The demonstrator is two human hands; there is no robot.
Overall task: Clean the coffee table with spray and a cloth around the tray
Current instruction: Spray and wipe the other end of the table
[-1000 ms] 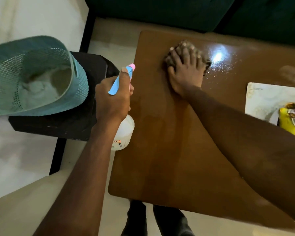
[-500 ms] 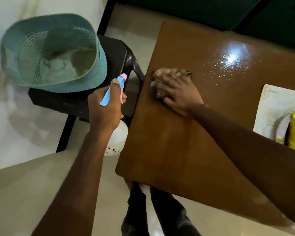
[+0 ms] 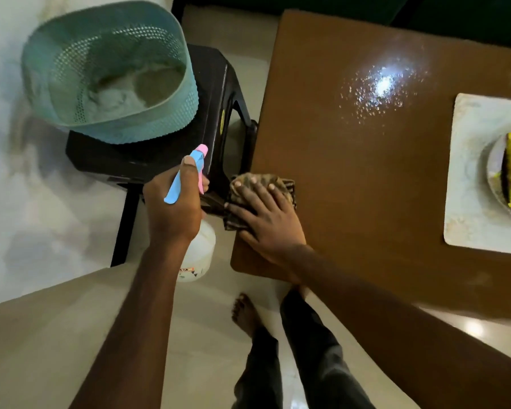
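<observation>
table (image 3: 366, 172) middle bare; tray (image 3: 466, 172) blocks right, stool (image 3: 219, 93) left.

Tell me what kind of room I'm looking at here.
Most likely a home living room: a low brown coffee table with a tray on it, dark green upholstered seating behind it, and a teal perforated basket on a black plastic stool over pale tiled floor.

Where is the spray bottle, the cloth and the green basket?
spray bottle (image 3: 199, 255): head view, on its white body below the left hand.
cloth (image 3: 281, 184): head view, on the patterned fabric past the right hand's fingertips.
green basket (image 3: 148, 125): head view, on its perforated outer wall.
</observation>
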